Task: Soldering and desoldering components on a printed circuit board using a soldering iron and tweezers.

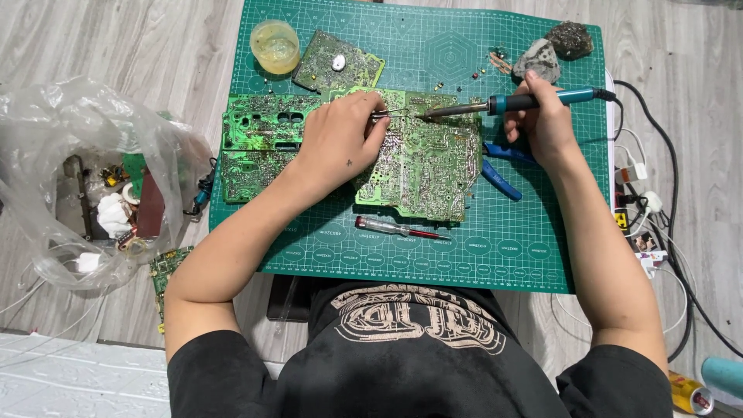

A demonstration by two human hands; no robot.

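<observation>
Soldering work is underway: the right hand (pixel 546 116) grips a teal-handled soldering iron (pixel 511 102), tip at 9 o'clock, while the left hand (pixel 340 139) pinches metal tweezers (pixel 389 114) over the green printed circuit board (pixel 422 159) (mid-mat). Next calls for steady tip contact.

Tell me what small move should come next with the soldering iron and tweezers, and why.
Probably ease the soldering iron tip onto the joint beside the tweezers. The right hand holds its tip just short of them, while the left hand pins the tweezers on the circuit board.
</observation>
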